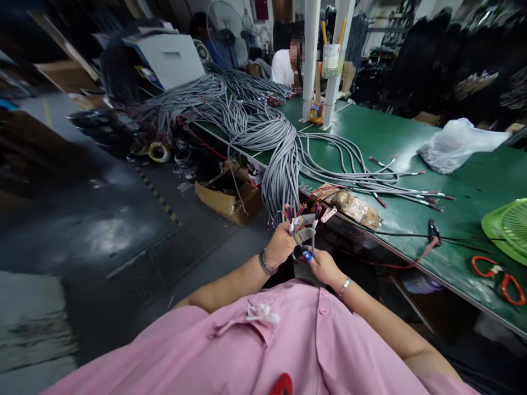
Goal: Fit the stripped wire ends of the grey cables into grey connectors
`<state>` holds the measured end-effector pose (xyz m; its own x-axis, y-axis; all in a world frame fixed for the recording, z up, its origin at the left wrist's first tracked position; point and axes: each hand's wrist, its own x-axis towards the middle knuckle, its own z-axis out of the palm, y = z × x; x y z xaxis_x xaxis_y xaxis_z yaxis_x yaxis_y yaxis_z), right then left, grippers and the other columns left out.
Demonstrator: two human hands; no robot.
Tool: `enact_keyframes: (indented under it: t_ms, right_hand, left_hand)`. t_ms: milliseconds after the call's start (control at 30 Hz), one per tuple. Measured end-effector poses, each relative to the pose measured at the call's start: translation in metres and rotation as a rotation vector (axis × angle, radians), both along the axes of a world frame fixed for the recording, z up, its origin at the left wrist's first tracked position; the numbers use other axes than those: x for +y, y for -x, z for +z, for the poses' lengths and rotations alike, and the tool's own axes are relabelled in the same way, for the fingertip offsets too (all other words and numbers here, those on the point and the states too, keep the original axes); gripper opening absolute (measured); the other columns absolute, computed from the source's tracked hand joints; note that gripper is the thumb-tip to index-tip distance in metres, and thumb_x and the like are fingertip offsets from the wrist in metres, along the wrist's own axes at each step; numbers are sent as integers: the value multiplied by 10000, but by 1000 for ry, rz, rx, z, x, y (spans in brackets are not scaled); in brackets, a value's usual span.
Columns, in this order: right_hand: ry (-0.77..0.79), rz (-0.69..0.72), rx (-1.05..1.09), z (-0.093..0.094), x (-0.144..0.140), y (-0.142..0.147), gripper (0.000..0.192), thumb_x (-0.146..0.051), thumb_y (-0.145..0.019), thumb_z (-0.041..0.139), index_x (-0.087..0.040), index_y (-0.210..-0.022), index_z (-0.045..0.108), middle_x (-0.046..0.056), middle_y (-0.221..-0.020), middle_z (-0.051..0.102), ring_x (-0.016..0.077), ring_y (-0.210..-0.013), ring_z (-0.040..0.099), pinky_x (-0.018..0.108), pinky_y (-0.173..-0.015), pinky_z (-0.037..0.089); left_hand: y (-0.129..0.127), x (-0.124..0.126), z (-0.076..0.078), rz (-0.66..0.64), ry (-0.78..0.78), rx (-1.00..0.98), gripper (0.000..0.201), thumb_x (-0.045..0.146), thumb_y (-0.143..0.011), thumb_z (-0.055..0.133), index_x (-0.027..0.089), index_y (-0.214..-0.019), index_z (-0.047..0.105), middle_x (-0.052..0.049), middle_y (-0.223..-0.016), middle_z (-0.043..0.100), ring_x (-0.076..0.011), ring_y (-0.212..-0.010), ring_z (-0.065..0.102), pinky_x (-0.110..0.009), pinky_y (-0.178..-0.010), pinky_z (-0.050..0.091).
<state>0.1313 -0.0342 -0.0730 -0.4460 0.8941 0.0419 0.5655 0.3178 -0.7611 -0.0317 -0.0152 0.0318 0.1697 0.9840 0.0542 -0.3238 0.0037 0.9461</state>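
My left hand (280,244) is closed around grey cables (292,226) whose stripped ends show thin coloured wires. Grey covers wrap some of its fingers, which reach across toward my other hand. My right hand (326,267), with blue tape (307,255) on one finger, pinches one grey cable end (313,230) standing roughly upright. Both hands are close together in front of my chest, just off the table edge. Behind them a thick bundle of grey cables (282,170) hangs over that edge. The lower parts of the held cables are hidden by my hands.
The green table (379,131) bears loose grey cables (349,174), a taped brown lump (354,207), orange-handled scissors (494,271), a green fan (510,230) and a plastic bag (450,145). A cardboard box (226,200) stands below. Across the table sits a person (282,67).
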Motion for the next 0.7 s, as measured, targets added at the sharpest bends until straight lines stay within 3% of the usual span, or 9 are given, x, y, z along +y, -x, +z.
enact_keyframes:
  t_ms: [100, 200, 267, 367, 433, 500, 600, 700]
  right_hand:
    - [-45, 20, -82, 0, 1, 4, 257, -351, -934, 428, -200, -869, 626, 57, -775, 682, 173, -702, 622, 267, -674, 440]
    - [-58, 102, -123, 1, 0, 5, 155, -289, -887, 500, -194, -850, 616, 69, -829, 675, 186, -778, 624, 289, -737, 457]
    - [4, 182, -63, 4, -1, 1, 104, -251, -829, 564, -197, -892, 626, 64, -886, 674, 195, -848, 624, 310, -787, 473]
    - [196, 207, 197, 16, -4, -10, 255, -232, -799, 575, -214, -1051, 614, 45, -987, 665, 195, -936, 625, 343, -851, 491]
    - [334, 73, 440, 29, -4, -17, 292, -297, -845, 535, -208, -1120, 580, 56, -1044, 654, 186, -944, 629, 342, -831, 511]
    - [472, -107, 557, 42, -3, -20, 320, -398, -867, 528, -197, -1113, 561, 57, -973, 654, 150, -772, 632, 300, -691, 529]
    - [472, -234, 569, 58, 1, -13, 329, -481, -801, 614, -179, -921, 566, -8, -723, 581, 94, -538, 510, 231, -499, 459]
    - [401, -284, 580, 63, 4, -4, 335, -479, -751, 671, -176, -846, 564, -14, -702, 558, 96, -546, 491, 219, -467, 420]
  left_hand:
    - [-5, 3, -3, 81, 14, 29, 318, 381, -653, 790, 136, -844, 721, -64, -743, 694, -139, -653, 609, -238, -589, 460]
    - [-4, 0, -14, 120, 45, 114, 288, 404, -696, 750, 134, -784, 702, -41, -652, 661, -96, -538, 538, -212, -511, 415]
    - [0, -5, -24, 76, 69, 172, 288, 416, -718, 725, 132, -751, 687, -30, -616, 640, -74, -478, 476, -200, -459, 367]
    - [7, -14, -36, -31, 108, 239, 305, 426, -733, 704, 124, -710, 668, -31, -602, 630, -62, -446, 434, -201, -438, 336]
    - [12, -19, -41, -80, 129, 270, 307, 421, -737, 699, 119, -709, 660, -35, -607, 632, -60, -444, 434, -204, -445, 336]
    - [14, -22, -44, -94, 153, 275, 296, 410, -730, 705, 119, -729, 650, -34, -612, 633, -61, -444, 438, -205, -451, 337]
    - [11, -23, -49, -103, 183, 265, 284, 391, -707, 724, 124, -742, 632, -22, -615, 626, -64, -449, 446, -207, -457, 345]
    - [5, -22, -51, -142, 206, 275, 286, 386, -692, 734, 125, -735, 625, -7, -597, 601, -68, -452, 456, -209, -457, 343]
